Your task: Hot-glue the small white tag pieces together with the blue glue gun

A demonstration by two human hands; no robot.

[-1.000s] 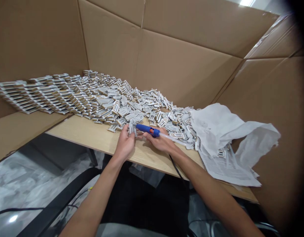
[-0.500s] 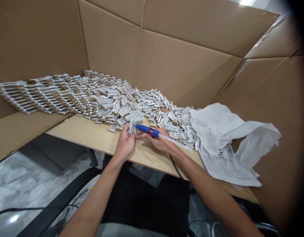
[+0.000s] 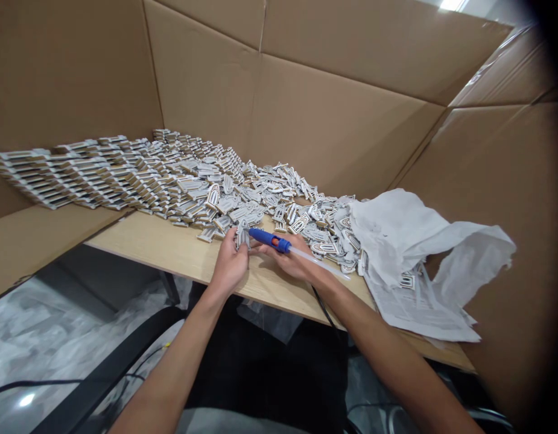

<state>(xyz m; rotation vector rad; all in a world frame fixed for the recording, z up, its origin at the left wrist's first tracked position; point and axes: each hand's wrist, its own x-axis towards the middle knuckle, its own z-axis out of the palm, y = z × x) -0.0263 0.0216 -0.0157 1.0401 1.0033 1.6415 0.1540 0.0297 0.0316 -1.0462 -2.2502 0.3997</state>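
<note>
My left hand [image 3: 231, 259] is closed on a small grey arch-shaped piece [image 3: 243, 234], held up above the table's front part. In my right hand [image 3: 290, 259] is a blue hot glue gun [image 3: 269, 239] with a clear glue stick [image 3: 321, 263] sticking out of its back. The gun's tip points left and meets or nearly meets the piece; contact cannot be made out. Some right-hand fingers are hidden behind the gun. Just beyond my hands lies a loose heap of similar arch-shaped pieces [image 3: 279, 193], some with printed faces up.
Neat stacks of the same pieces [image 3: 88, 172] fill the left of the wooden table [image 3: 143, 235]. Crumpled white sheeting [image 3: 396, 229] lies at the right. Cardboard walls [image 3: 315, 114] enclose the back and sides. A black cable [image 3: 324, 307] hangs over the front edge beside a chair armrest [image 3: 120, 361].
The glue stick's rear end has shifted slightly left and down, and the glue gun has moved a touch with it. My left hand and its piece stay nearly still.
</note>
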